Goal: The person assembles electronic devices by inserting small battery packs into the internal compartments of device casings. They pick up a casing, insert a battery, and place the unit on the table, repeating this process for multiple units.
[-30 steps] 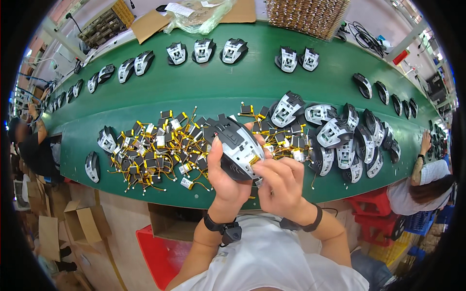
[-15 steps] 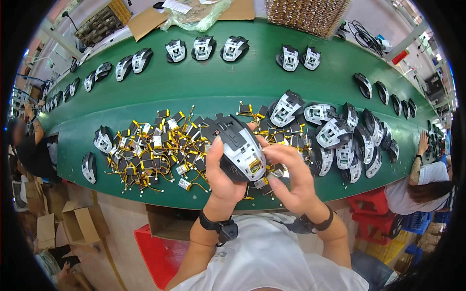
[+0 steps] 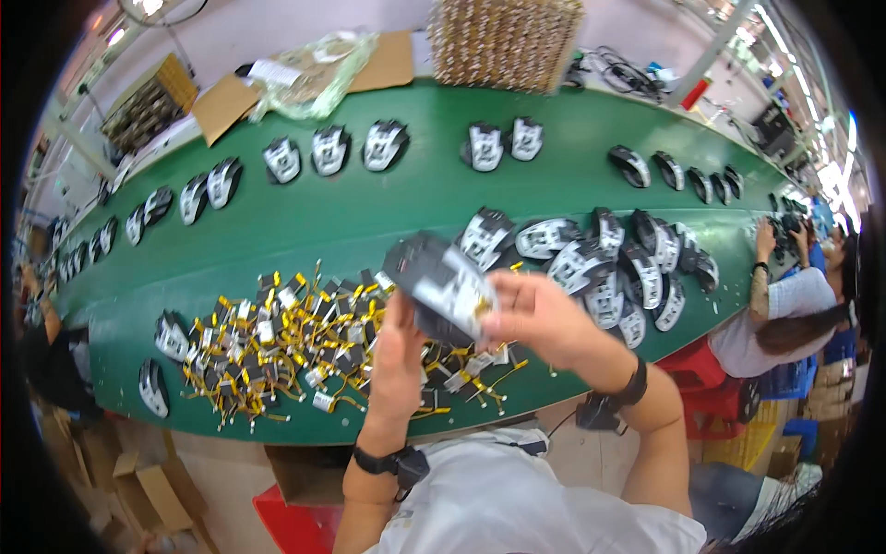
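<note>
A black and silver-grey computer mouse (image 3: pixel 441 279), with open cut-outs in its shell, is held up over the bench and slightly blurred. My left hand (image 3: pixel 395 360) supports it from the left and below, its fingers partly hidden behind it. My right hand (image 3: pixel 544 319) grips its right end, with the thumb beside a small yellow part in the lower cut-out. Under and around my hands spreads a pile of small battery packs (image 3: pixel 268 332) with yellow tape and thin wires. Right of it, a cluster of similar mice (image 3: pixel 604 295) lies close together.
A row of mice (image 3: pixel 329 150) runs along the far side of the green bench (image 3: pixel 369 208). Two more mice lie at the left of the pile. Behind stand cardboard (image 3: pixel 383 65), a plastic bag and a stacked tray block (image 3: pixel 503 46). Co-workers (image 3: pixel 798 295) sit at both sides.
My view has shifted, so the bench appears lower and further left. My right hand has come in from an open pose beside the mouse and now grips its right end.
</note>
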`<move>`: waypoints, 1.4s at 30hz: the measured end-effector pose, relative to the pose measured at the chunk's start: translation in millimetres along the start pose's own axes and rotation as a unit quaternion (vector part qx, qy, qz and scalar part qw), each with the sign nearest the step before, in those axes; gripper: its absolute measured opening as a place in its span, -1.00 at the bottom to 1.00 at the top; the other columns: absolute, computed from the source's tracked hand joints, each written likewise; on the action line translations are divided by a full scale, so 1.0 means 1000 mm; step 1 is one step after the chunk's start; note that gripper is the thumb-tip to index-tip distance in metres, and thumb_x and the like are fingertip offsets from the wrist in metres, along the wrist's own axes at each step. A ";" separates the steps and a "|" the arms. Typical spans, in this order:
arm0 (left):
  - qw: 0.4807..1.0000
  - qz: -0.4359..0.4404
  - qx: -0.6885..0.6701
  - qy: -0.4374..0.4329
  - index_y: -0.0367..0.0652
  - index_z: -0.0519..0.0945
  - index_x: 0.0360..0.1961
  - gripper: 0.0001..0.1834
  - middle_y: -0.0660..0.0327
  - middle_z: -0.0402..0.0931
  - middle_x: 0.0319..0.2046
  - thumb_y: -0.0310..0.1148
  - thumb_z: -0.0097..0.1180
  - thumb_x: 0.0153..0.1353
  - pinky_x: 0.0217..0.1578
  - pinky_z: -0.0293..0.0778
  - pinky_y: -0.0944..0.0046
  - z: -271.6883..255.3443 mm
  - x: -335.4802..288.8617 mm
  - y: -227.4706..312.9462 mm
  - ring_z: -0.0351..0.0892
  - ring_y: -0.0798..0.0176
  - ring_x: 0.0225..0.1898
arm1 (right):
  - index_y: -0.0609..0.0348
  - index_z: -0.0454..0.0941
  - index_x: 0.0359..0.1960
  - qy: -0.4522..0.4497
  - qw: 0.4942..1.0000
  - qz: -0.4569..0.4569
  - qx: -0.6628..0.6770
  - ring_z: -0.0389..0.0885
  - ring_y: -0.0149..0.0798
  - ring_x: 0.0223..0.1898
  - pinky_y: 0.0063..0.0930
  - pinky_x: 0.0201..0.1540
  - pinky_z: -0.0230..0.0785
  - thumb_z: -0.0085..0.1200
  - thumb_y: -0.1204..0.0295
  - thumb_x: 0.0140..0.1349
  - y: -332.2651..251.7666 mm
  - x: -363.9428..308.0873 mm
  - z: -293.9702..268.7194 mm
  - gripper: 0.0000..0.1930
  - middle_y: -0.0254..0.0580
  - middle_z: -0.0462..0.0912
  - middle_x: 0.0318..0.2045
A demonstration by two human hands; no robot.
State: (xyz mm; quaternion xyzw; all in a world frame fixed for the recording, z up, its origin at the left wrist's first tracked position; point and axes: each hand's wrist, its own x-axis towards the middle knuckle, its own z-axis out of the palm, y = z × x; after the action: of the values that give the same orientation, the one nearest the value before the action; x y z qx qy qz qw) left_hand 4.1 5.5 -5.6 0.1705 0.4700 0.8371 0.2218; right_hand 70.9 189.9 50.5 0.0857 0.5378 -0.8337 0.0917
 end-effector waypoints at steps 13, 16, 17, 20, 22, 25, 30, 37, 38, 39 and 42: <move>0.998 -0.033 0.044 -0.013 -0.27 0.36 0.20 -0.42 0.01 0.47 0.11 -0.39 0.01 0.10 0.06 0.40 0.20 -0.026 -0.002 0.023 0.48 0.09 0.13 | 0.57 0.54 -0.23 0.374 0.902 0.111 -0.184 0.71 0.00 -0.26 -0.25 -0.19 0.68 0.21 0.70 0.06 -0.073 0.053 -0.309 -0.77 0.10 0.63 -0.21; 0.999 -0.012 0.046 0.012 -0.26 0.37 0.19 -0.38 0.03 0.48 0.11 -0.47 -0.03 0.00 0.07 0.39 0.21 -0.033 -0.006 0.033 0.49 0.11 0.13 | 0.40 0.63 -0.23 0.393 0.745 0.167 -0.512 0.66 0.16 -0.12 -0.05 -0.06 0.56 0.18 0.46 0.04 -0.100 0.070 -0.298 -0.72 0.22 0.64 -0.12; 0.999 -0.006 0.044 0.019 -0.26 0.37 0.19 -0.38 0.04 0.48 0.10 -0.48 -0.03 -0.01 0.08 0.39 0.21 -0.038 -0.007 0.035 0.49 0.11 0.13 | 0.39 0.64 -0.24 0.387 0.615 0.145 -0.671 0.65 0.20 -0.11 -0.03 -0.05 0.54 0.16 0.41 0.04 -0.104 0.082 -0.294 -0.70 0.26 0.63 -0.11; 1.000 0.002 0.030 0.008 -0.27 0.39 0.16 -0.40 0.05 0.49 0.10 -0.50 -0.04 -0.02 0.08 0.39 0.22 -0.040 -0.002 0.037 0.49 0.13 0.13 | 0.43 0.64 -0.21 0.383 0.557 0.059 -0.735 0.63 0.26 -0.09 -0.03 0.02 0.49 0.14 0.20 0.00 -0.132 0.115 -0.305 -0.53 0.33 0.63 -0.10; 0.999 0.003 0.050 0.017 -0.28 0.39 0.15 -0.41 0.05 0.50 0.09 -0.50 -0.04 -0.02 0.08 0.38 0.22 -0.041 -0.003 0.042 0.49 0.14 0.13 | 0.39 0.63 -0.14 0.370 0.619 0.052 -0.691 0.63 0.21 -0.04 -0.08 0.07 0.47 0.15 0.02 0.01 -0.128 0.170 -0.280 -0.39 0.29 0.65 -0.09; 0.996 0.034 0.072 0.036 -0.29 0.41 0.12 -0.45 0.05 0.52 0.05 -0.51 -0.06 0.01 0.08 0.38 0.22 -0.048 -0.012 0.054 0.52 0.15 0.10 | 0.30 0.57 0.02 0.362 0.631 0.132 -0.674 0.59 0.15 0.07 -0.14 0.14 0.44 0.19 0.03 0.04 -0.104 0.218 -0.232 -0.37 0.19 0.62 0.02; 0.994 0.052 0.049 0.085 -0.30 0.41 0.11 -0.47 0.02 0.53 0.03 -0.46 -0.04 0.04 0.05 0.40 0.21 -0.062 -0.026 0.065 0.53 0.13 0.08 | 0.24 0.36 0.24 0.389 0.621 0.123 -0.669 0.59 0.12 0.09 -0.14 0.12 0.46 0.21 0.21 -0.04 -0.104 0.218 -0.246 -0.25 0.21 0.59 0.06; 0.997 0.050 0.001 0.061 -0.32 0.12 0.37 -0.31 -0.07 0.39 0.17 -0.25 0.04 0.30 0.12 0.44 0.13 -0.057 -0.013 0.055 0.51 0.02 0.14 | -0.06 0.18 0.40 0.050 0.871 -0.117 -0.474 0.64 -0.11 -0.01 -0.17 -0.02 0.53 0.26 0.34 0.12 -0.103 0.131 -0.033 -0.22 0.07 0.52 0.14; 0.998 0.041 -0.015 0.046 -0.31 0.08 0.39 -0.27 -0.07 0.36 0.21 -0.18 0.06 0.33 0.14 0.43 0.12 -0.049 -0.010 0.052 0.49 0.03 0.16 | 0.07 0.25 0.33 -0.016 0.740 -0.244 -0.626 0.61 -0.16 0.01 -0.27 0.01 0.47 0.32 0.32 0.08 -0.082 0.118 0.002 -0.25 -0.08 0.44 0.24; 0.998 0.033 -0.029 0.050 -0.30 0.06 0.40 -0.24 -0.04 0.34 0.23 -0.12 0.06 0.35 0.14 0.43 0.11 -0.041 -0.007 0.046 0.47 0.05 0.18 | 0.11 0.30 0.27 -0.067 0.733 -0.296 -0.609 0.62 -0.08 0.03 -0.25 0.01 0.47 0.34 0.31 0.04 -0.064 0.099 0.038 -0.27 -0.06 0.46 0.23; 0.991 0.018 -0.101 0.080 -0.28 0.07 0.39 -0.20 -0.02 0.29 0.25 -0.05 0.11 0.32 0.12 0.47 0.12 -0.048 -0.005 0.024 0.34 0.10 0.27 | 0.12 0.39 0.17 -0.132 0.722 -0.317 -0.600 0.62 0.03 0.02 -0.19 0.01 0.49 0.30 0.34 0.12 -0.029 0.072 0.090 -0.44 -0.01 0.57 0.09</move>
State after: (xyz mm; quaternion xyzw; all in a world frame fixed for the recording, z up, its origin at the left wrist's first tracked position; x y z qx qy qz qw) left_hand -20.7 -42.7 -9.1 0.0876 0.3958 0.8953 0.1846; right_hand -9.4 115.2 95.0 -0.2735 0.9040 -0.3198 -0.0757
